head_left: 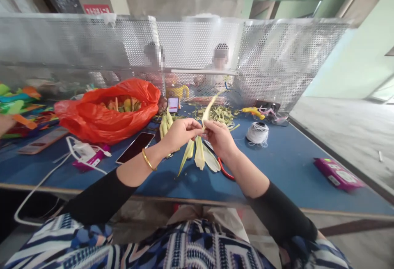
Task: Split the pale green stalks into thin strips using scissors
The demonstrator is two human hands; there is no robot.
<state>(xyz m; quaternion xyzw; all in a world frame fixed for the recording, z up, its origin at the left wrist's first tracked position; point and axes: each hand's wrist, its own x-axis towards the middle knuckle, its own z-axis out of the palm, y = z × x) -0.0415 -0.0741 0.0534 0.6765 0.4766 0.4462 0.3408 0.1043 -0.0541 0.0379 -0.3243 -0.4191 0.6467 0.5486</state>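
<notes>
Above the blue table [277,166], my left hand [180,133] and my right hand [217,135] meet, both pinching a pale yellow-green leaf strip [209,107] that rises up between them. More leaf-shaped petals [199,156] hang or lie just below the hands. A gold bangle sits on my left wrist. Red-handled scissors [224,170] lie on the table under my right wrist.
An orange plastic bag [101,117] of yellow pieces lies at the left, with a dark phone [135,147], a white charger and cable [80,151] near it. A white thread spool [257,133], a yellow glue gun [252,112], a pink packet [337,174] and green scraps [220,114] lie to the right. Behind a perforated metal screen [277,55] sit other people.
</notes>
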